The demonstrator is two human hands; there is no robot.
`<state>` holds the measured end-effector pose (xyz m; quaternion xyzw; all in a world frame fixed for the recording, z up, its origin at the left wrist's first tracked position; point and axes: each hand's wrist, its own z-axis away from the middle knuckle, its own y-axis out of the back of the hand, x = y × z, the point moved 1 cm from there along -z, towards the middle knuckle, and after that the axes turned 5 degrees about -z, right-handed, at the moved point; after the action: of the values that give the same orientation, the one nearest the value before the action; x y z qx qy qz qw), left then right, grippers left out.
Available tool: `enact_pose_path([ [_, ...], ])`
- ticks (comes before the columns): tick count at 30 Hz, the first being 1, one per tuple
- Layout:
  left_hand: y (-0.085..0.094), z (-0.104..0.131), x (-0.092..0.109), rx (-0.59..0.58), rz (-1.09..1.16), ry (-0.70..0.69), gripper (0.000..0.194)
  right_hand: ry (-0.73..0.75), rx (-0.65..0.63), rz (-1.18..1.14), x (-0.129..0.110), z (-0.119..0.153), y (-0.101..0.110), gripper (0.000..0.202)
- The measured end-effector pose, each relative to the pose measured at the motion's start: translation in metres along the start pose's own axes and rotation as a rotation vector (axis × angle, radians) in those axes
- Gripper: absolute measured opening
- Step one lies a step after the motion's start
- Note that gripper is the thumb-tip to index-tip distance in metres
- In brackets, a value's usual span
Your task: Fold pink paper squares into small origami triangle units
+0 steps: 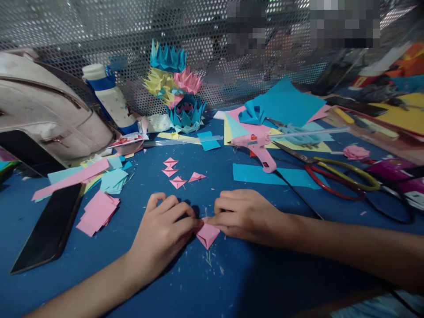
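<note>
Between my hands lies a small pink paper square [208, 235], partly folded, one corner pointing toward me on the blue table [159, 287]. My left hand [167, 225] grips its left edge with curled fingers. At its upper right edge, my right hand [245, 216] presses with the fingers bunched together. The fingertips hide part of the paper's top. Just beyond my hands lie several small folded pink paper pieces [178, 181]. To the left sits a stack of pink paper squares [97, 213], close to a pile of light blue squares [113, 180].
A pink glue gun [256, 148] and large scissors [341, 174] lie at the right, with a blue strip [268, 174]. A phone [49, 227], a bag [49, 106] and a bottle [109, 99] are left. Folded paper ornaments [187, 115] stand by the mesh panel [109, 22].
</note>
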<state>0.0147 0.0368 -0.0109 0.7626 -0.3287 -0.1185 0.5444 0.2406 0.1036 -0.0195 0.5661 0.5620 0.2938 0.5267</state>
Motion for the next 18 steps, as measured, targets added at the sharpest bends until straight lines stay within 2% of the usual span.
enact_pose_path([
  [13,0.0002,0.0047,0.0006,0.012,-0.067,-0.067,0.026,-0.006,0.018,0.060,-0.0015,-0.0006,-0.0007,0.022],
  [18,-0.0005,0.0102,-0.0046,0.067,-0.026,-0.174,0.026,0.008,0.040,0.071,-0.0024,-0.0017,0.0007,0.021],
])
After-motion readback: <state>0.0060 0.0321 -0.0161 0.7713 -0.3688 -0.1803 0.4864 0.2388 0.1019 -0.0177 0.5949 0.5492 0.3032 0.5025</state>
